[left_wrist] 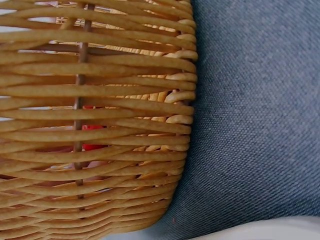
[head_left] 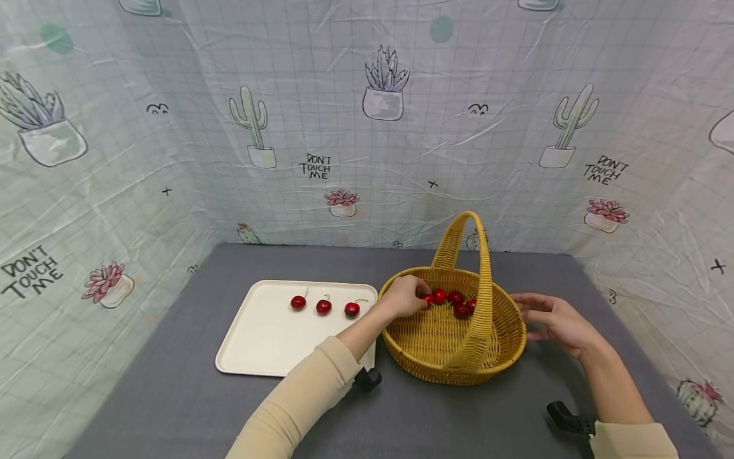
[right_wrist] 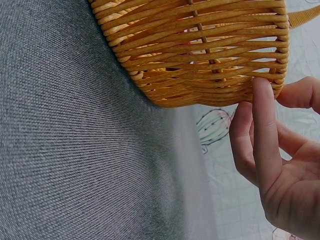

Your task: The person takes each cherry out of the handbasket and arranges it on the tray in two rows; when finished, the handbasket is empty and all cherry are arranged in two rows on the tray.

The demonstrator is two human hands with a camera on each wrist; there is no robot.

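A yellow-brown wicker basket [head_left: 436, 376] with a tall arched handle holds several red cherries [head_left: 455, 297] along its far inner side. My left hand [head_left: 403, 297] reaches over the left rim, thumb and fingers pinching a cherry [head_left: 428, 299] at the end of the group. In the left wrist view, the basket's woven wall [left_wrist: 100, 150] hides most of that hand, with some red showing through the gaps. My right hand [head_left: 559, 322] is at the basket's right side. Its extended fingers [right_wrist: 266, 135] touch the outer wall near the rim in the right wrist view.
Left of the basket lies a cream rectangular tray [head_left: 260, 341] with three stemmed cherries [head_left: 323, 307] in a row near its far edge. Both stand on a dark grey cloth-covered table [head_left: 189, 382]. A printed plastic curtain [head_left: 344, 127] surrounds the table's back and sides.
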